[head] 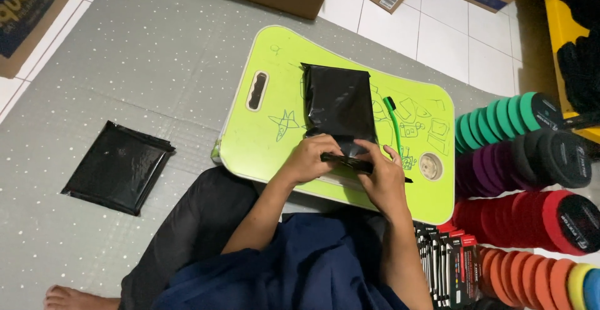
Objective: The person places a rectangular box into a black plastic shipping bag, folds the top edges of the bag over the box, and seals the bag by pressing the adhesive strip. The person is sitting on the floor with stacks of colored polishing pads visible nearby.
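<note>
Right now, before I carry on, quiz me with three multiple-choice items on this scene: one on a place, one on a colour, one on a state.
1. Where does the stack of black plastic bags lie?
A. on the grey mat, to the person's left
B. on the lap desk
C. inside a cardboard box

2. What colour is the lap desk?
A. white
B. lime green
C. orange

3. What are the hands doing with the black package?
A. resting apart from it
B. lifting it high
C. pressing its near edge on the desk

Answers: 1 A, the stack sits on the mat, clear of the desk. 2 B, its top is lime green. 3 C, left hand and right hand both grip the near end.
</note>
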